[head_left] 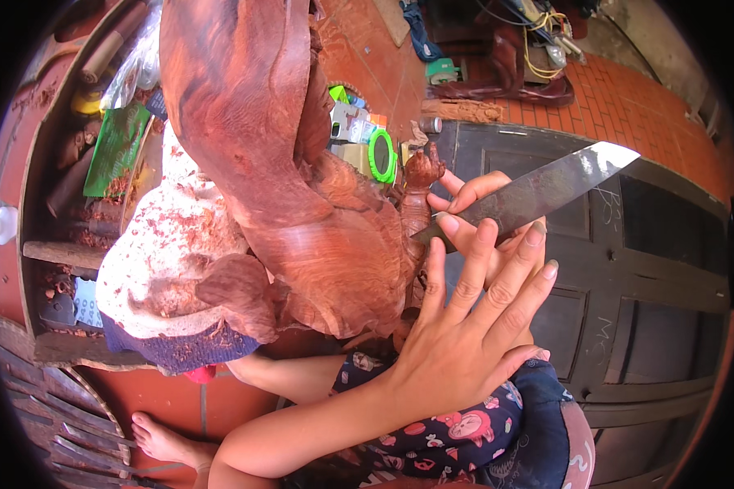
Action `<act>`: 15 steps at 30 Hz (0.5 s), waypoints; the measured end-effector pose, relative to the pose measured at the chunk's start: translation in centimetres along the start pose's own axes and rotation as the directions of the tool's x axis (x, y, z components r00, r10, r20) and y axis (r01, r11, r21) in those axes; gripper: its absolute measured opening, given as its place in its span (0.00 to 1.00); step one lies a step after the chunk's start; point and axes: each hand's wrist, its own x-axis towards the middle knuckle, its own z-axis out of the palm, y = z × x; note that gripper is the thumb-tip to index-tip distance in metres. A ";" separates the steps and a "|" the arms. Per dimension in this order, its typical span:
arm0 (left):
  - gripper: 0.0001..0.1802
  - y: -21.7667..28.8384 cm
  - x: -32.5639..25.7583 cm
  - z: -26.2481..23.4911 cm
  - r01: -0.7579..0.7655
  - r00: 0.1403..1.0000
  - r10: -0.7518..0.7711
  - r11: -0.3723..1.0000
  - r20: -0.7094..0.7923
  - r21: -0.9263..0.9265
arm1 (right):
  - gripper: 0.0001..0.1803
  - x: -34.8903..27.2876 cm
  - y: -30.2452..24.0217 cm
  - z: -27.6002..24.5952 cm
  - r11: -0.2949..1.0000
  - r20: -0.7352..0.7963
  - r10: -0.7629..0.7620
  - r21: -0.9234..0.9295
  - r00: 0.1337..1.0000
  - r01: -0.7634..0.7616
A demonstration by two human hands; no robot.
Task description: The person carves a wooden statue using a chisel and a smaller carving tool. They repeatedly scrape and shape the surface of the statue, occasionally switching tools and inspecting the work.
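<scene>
My left hand reaches in from the lower left, its back showing and its fingers spread, in front of a broad flat steel blade. The blade tilts toward the upper right and has a bright, slanted end. Behind it the fingers of my right hand curl round the blade; my left hand hides most of that hand. The blade's lower end lies by a large reddish-brown wood carving, close to a small carved part that sticks up. Whether it touches the wood cannot be made out.
A white cloth bundle strewn with shavings props the carving. At the left stands a wooden tray holding a green packet. Several chisels lie at lower left. A green-rimmed round mirror stands beyond; a dark panelled door lies right.
</scene>
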 end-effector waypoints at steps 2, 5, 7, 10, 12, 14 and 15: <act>0.39 0.1 0.0 0.2 -0.009 1.000 0.009 1.000 -0.010 -0.024 | 0.07 0.2 0.3 -0.6 0.992 0.056 -0.126 -0.024 0.990 0.127; 0.39 0.3 -0.2 0.0 -0.037 0.998 0.037 0.999 -0.052 0.002 | 0.09 1.3 -0.7 -0.5 0.997 0.115 -0.071 0.023 0.991 0.069; 0.39 0.3 -0.1 -0.2 -0.062 0.995 0.066 0.997 -0.072 0.053 | 0.11 1.5 -1.4 -0.8 0.998 0.152 0.060 0.020 0.987 -0.064; 0.39 0.1 0.1 -0.1 -0.024 0.999 0.025 1.000 -0.041 0.007 | 0.11 1.5 -0.8 -0.8 0.994 0.146 0.074 -0.088 0.986 -0.062; 0.39 -0.2 0.2 -0.1 -0.009 0.998 0.009 1.000 -0.064 0.001 | 0.10 1.6 -0.3 -0.5 0.979 0.119 -0.035 -0.195 0.992 0.058; 0.39 -0.5 0.4 -0.1 -0.005 0.996 0.002 0.999 -0.090 -0.032 | 0.10 1.8 -0.3 -0.2 0.958 0.102 -0.081 -0.266 0.991 0.106; 0.39 -0.5 0.3 0.0 -0.011 0.995 0.006 0.999 -0.102 -0.052 | 0.10 1.7 -0.5 -0.1 0.951 0.094 -0.094 -0.285 0.991 0.117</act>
